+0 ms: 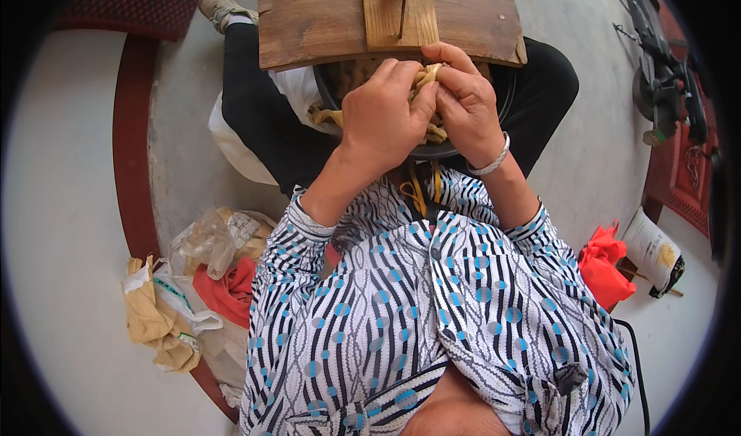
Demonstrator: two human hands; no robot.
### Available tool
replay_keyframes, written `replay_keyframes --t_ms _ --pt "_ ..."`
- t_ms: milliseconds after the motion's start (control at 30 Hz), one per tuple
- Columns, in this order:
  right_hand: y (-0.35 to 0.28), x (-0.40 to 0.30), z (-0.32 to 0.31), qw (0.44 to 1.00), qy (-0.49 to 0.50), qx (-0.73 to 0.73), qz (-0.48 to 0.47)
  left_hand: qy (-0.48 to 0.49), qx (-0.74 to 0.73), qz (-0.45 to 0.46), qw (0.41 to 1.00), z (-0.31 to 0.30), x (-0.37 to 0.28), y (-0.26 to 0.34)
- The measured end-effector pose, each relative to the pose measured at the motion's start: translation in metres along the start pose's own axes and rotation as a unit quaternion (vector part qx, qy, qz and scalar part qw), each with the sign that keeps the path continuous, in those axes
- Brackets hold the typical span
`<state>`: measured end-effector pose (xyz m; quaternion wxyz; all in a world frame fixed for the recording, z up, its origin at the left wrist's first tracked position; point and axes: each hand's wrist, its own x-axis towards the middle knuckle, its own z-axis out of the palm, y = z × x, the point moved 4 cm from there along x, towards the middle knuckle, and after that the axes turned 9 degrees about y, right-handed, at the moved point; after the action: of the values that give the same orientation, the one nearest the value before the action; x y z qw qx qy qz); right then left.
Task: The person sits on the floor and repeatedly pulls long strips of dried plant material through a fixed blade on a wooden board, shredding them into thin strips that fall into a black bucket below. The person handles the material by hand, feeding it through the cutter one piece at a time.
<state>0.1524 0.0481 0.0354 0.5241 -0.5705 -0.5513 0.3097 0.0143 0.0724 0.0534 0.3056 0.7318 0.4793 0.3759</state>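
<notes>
Both hands meet over a dark basin (443, 152) between the knees. My left hand (382, 109) pinches a pale yellowish, folded strip-like piece (429, 74) between thumb and fingers. On its other side, my right hand (470, 103) grips the same piece. What the piece is made of cannot be told. More yellowish pieces (435, 133) lie in the basin, partly hidden under the hands. Just beyond the fingers, a brown wooden board (312, 22) spans the basin's far side. On it is a lighter wooden block (399, 27) with a thin metal blade or rod (403, 7) standing up from it.
A white sack (243, 146) lies beside the left leg. At left on the floor are crumpled plastic bags (211, 239), brown paper packaging (153, 320) and a red cloth (228, 288). At right are a red bag (605, 268), a printed white sack (651, 250) and a black wheeled frame (660, 71).
</notes>
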Motion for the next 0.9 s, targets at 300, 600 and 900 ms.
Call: replay_keyframes --t_ms 300,600,900 --pt "0.000 0.008 -0.001 0.987 0.085 0.136 0.030 -0.039 -0.404 -0.296 0.865 0.025 -0.005 -0.042" --pt "0.015 0.018 -0.029 0.982 0.043 0.161 0.090 0.055 0.085 0.102 0.990 -0.032 -0.024 -0.031" --pt "-0.009 0.012 -0.025 0.943 -0.226 -0.210 -0.123 -0.111 -0.058 -0.048 0.991 -0.028 -0.012 -0.036"
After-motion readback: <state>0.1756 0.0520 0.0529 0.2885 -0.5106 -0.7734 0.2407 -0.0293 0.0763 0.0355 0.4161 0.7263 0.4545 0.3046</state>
